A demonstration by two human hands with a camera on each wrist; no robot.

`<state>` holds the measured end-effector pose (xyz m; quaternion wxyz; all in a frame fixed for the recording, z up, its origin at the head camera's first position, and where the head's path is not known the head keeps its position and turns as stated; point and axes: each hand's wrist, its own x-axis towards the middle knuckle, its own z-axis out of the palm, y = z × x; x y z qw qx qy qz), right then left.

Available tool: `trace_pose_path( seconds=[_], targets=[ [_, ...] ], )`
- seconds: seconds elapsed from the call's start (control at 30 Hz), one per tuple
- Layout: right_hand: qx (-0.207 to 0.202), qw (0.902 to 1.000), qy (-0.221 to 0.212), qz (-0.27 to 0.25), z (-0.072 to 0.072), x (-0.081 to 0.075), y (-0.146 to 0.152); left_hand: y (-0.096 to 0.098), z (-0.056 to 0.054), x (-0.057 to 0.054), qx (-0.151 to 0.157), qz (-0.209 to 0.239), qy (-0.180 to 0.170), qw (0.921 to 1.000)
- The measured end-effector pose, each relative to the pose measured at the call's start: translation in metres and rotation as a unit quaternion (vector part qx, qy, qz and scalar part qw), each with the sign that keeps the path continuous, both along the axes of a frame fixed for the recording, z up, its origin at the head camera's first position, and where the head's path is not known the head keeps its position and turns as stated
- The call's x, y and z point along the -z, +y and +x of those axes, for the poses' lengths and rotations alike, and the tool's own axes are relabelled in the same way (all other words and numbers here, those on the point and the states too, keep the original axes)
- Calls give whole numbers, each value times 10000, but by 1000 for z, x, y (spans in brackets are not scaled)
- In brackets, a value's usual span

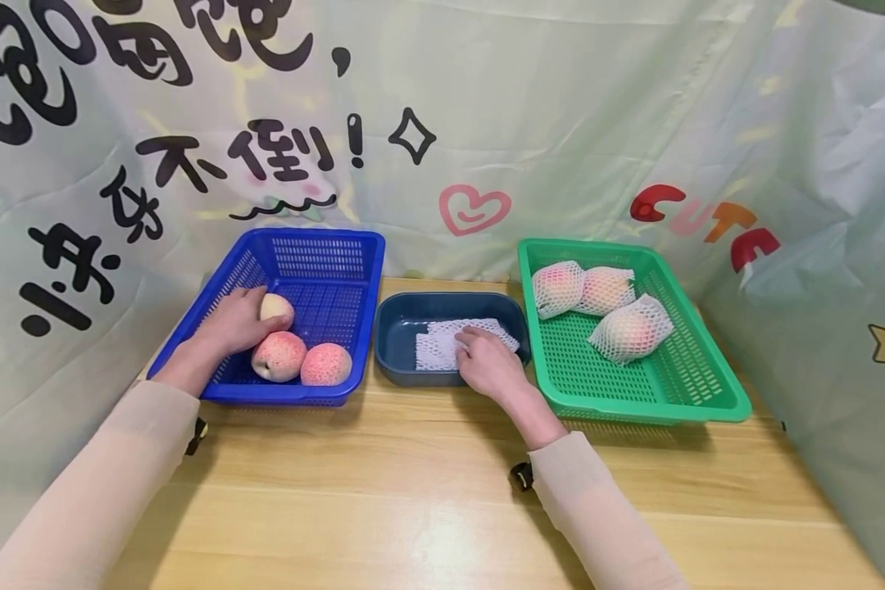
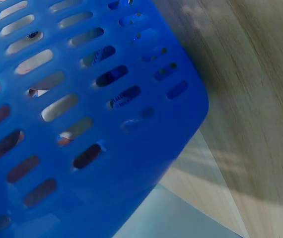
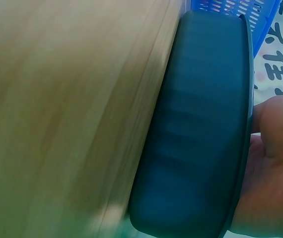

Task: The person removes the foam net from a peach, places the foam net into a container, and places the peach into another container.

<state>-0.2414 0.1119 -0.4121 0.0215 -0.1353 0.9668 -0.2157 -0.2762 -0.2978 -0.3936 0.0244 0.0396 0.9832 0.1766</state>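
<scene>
In the head view, my left hand [image 1: 233, 322] reaches into the blue basket [image 1: 371, 270] and grips a pale yellow-pink peach [image 1: 277, 310]. Two redder peaches, a left peach [image 1: 279, 357] and a right peach [image 1: 327, 365], lie just in front of it. My right hand [image 1: 491, 363] is inside the dark blue-green bin [image 1: 398, 315], its fingertips pinching a white foam fruit net [image 1: 438, 348] in a small pile of them. In the right wrist view the bin's wall [image 3: 196, 124] hides those fingertips. The basket's slotted side [image 2: 126, 163] hides the left hand in the left wrist view.
A green basket [image 1: 634, 414] at the right holds three net-wrapped peaches, among them a front wrapped peach [image 1: 632, 329]. All containers stand on a wooden table [image 1: 413, 475]. Behind them hangs a printed cloth [image 1: 560, 123], and its folds come close on both sides.
</scene>
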Motion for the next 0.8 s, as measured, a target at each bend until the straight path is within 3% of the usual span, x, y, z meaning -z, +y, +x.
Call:
trace_pose_path(
  seconds=[0.47, 0.67, 0.8],
  targets=[
    [142, 9987, 256, -413, 4, -1, 2, 0, 2, -3, -46, 32, 78, 10000],
    [11, 9953, 570, -786, 9, -5, 7, 2, 4, -8, -216, 139, 390, 9989],
    [3, 9887, 901, -1196, 15, -10, 9, 7, 11, -15, -306, 389, 724, 9961]
  ],
)
